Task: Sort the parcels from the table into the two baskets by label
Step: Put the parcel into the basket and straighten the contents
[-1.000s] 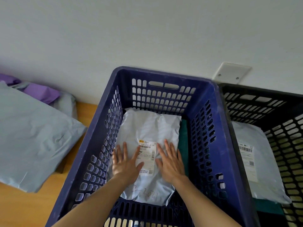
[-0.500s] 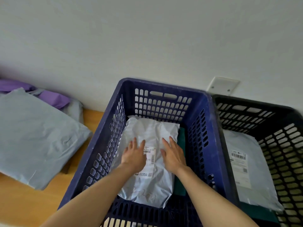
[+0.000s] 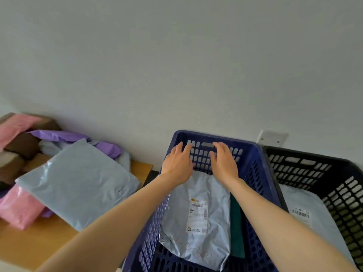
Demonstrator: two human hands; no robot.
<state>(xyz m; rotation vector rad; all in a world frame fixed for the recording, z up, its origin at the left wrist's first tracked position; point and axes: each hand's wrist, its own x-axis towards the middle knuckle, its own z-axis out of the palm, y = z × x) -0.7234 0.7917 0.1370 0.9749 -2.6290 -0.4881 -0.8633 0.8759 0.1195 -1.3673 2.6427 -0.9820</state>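
Both empty, fingers loose: L grip (image 3: 177, 165), R grip (image 3: 224, 163) over far end of grey parcel (image 3: 196, 213) in blue basket (image 3: 253, 147).

Barcode label (image 3: 198, 215) on blue-basket parcel (image 3: 176, 222), second label (image 3: 300, 213) on black-basket parcel (image 3: 308, 201), both illegible

The navy basket (image 3: 261, 163) and black basket (image 3: 306, 169) are lattice-walled, the parcel (image 3: 176, 222) pale grey, the far bundles (image 3: 23, 144) perhaps brown.

A plain room serving as a makeshift parcel-sorting corner. The blue basket (image 3: 257, 173) stands against a bare white wall (image 3: 176, 55). Left of it is a wooden table (image 3: 29, 244) piled with mailers (image 3: 78, 183), right of it a black basket (image 3: 306, 165), and behind it a wall plate (image 3: 272, 138).
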